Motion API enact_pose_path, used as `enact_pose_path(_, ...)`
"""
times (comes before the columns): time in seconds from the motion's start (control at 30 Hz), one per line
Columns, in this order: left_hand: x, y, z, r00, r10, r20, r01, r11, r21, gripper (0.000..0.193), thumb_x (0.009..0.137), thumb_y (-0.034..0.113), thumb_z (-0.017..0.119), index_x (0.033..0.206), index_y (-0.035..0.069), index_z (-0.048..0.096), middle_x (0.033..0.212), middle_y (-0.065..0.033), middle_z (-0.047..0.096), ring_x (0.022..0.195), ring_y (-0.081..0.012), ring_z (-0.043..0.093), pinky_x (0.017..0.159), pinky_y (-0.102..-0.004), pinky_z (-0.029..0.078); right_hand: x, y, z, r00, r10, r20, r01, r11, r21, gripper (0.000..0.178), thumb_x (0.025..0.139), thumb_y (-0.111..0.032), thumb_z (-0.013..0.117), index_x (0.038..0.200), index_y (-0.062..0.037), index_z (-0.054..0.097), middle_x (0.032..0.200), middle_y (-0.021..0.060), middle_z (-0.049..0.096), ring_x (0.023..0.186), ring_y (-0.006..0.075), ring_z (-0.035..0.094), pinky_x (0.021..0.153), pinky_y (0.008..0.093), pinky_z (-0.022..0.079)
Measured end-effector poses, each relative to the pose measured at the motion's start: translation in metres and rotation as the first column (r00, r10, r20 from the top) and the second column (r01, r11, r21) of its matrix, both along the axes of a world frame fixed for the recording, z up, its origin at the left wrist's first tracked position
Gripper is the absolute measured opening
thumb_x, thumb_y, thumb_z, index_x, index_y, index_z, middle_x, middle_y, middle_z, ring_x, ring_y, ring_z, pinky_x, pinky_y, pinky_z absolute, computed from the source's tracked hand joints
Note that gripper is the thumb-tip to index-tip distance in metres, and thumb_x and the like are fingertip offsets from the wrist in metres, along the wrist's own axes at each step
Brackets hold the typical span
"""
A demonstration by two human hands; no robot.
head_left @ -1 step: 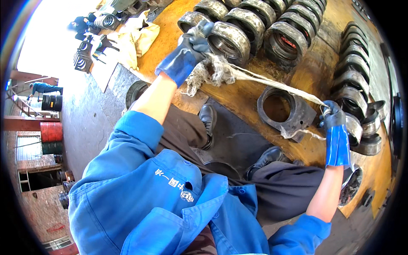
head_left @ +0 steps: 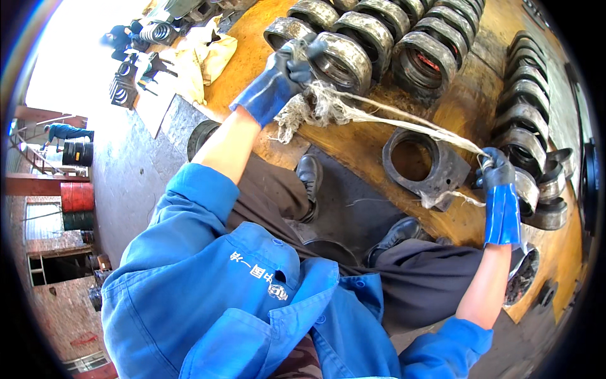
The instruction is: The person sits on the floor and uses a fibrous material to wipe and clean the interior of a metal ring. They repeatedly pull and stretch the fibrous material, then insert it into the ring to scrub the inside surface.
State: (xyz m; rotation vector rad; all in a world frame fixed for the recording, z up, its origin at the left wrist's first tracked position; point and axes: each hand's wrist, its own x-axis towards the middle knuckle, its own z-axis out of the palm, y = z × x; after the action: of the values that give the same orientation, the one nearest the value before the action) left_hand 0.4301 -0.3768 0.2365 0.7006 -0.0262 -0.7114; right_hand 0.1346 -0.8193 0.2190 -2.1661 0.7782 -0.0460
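A tangle of off-white frayed cotton yarn (head_left: pixel 315 108) hangs beneath my left hand (head_left: pixel 290 68), whose gloved fingers are closed on it. Long strands run from the tangle down to my right hand (head_left: pixel 495 170), closed around their other end. The strands look fairly straight and split into two lines near the left. Both hands wear blue rubber-coated gloves with dark, worn palms. Below the strands, a dark metal plate with a round hole (head_left: pixel 410 161) lies on the yellow-brown worktop (head_left: pixel 360 136). A loose yarn end dangles beside my right hand, across the plate's lower edge.
Rows of thick metal rings (head_left: pixel 424 63) stand beyond the strands. Another line of rings (head_left: pixel 524 120) runs along the right. A pale sack (head_left: pixel 214 54) lies at the upper left. Drums (head_left: pixel 77 196) and a person in blue (head_left: pixel 68 131) are farther left.
My left hand has shifted slightly and its fingers have turned a little. The strands have spread apart near the tangle. My right hand has hardly moved.
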Motion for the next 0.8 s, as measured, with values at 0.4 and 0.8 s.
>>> enact_pose_path(0.4,-0.071,0.009,-0.008,0.454,-0.885,0.106,-0.183,0.024,0.983,0.046,0.089,0.037,0.065,0.128,0.012,0.062,0.085,-0.0116,0.072,0.073,-0.0202,0.068,0.066,-0.0337,0.054,0.013,0.0,0.012,0.973,-0.098,0.208,0.083,0.993,0.081,0.024,0.101,-0.01,0.049,0.119,-0.0128,0.064,0.074,0.0015,0.061,0.053,0.0068,0.051,0.048,0.0242,0.044)
enact_pose_path(0.8,-0.151,-0.12,-0.054,0.397,-0.916,0.051,0.4,0.223,0.889,0.073,0.085,0.051,0.07,0.135,0.0,0.054,0.097,-0.0098,0.072,0.071,-0.0162,0.064,0.06,-0.0293,0.054,0.014,0.028,0.032,0.957,0.041,0.288,-0.024,0.998,-0.062,0.022,0.1,-0.008,0.053,0.117,-0.0108,0.066,0.083,0.0038,0.066,0.059,0.0074,0.055,0.051,0.0235,0.047)
